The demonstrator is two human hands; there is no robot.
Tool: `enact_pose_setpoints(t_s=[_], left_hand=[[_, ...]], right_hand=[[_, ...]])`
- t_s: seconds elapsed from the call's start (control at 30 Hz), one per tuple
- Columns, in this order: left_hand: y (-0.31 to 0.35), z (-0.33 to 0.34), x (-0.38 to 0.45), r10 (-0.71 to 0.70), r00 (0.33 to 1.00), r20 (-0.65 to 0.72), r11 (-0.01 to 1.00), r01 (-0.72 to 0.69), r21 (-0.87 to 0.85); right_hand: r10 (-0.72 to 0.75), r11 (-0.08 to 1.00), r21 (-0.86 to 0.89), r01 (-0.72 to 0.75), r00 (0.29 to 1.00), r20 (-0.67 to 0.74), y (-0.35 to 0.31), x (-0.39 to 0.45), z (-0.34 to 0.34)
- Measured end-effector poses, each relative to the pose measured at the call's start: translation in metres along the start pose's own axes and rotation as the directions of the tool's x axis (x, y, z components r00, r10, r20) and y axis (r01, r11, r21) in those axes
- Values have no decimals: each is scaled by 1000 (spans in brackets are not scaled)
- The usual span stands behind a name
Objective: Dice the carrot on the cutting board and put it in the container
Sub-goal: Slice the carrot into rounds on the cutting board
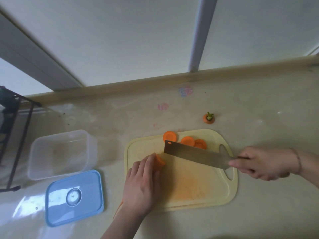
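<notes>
**Head view: carrot stub held, cleaver raised**

Head view shows the carrot (160, 160) on the cutting board (198, 187), cut face toward upper right; most of it is hidden under the left hand (141, 185), whose fingers curl over it. Right hand (264, 163) grips the cleaver (196, 156). Three slices (187, 140) lie near the board's top edge. Container (62, 154) sits open at left.

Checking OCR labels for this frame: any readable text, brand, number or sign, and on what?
None readable.
Countertop: pink and purple smudges, too blurred to say whether they are writing.
Blue lid: round centre disc with faint specks, illegible.
Cleaver, cutting board, clear container: no print visible.
</notes>
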State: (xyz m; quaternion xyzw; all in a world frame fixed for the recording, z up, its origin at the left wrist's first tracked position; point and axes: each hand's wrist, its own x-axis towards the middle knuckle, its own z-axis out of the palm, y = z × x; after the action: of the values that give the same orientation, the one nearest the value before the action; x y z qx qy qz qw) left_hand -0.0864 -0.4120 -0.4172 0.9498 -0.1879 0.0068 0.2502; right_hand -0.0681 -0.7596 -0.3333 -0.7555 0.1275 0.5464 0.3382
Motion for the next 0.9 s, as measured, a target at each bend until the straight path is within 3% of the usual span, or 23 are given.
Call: enact_pose_setpoints(t_s=[0.27,0.53,0.6,0.7,0.9], left_hand=[[-1,-1,2,30,1000,-2,1000,-30,6],[13,7,16,275,962,-5,960,-274,-64],[21,12,17,342,939,16,939,-341,-50],[23,14,13,336,942,-10,941,-336,-46],[10,8,17,368,929,-41,927,-370,-61]], right_hand=[[-12,998,68,14,999,-34,-10,-8,13],[-31,948,303,97,976,-214,-27,-44,98],[-62,957,256,139,956,-286,-32,-49,116],[-59,967,207,152,916,-396,-34,-45,133],[-82,962,195,192,883,-463,-38,-48,144]])
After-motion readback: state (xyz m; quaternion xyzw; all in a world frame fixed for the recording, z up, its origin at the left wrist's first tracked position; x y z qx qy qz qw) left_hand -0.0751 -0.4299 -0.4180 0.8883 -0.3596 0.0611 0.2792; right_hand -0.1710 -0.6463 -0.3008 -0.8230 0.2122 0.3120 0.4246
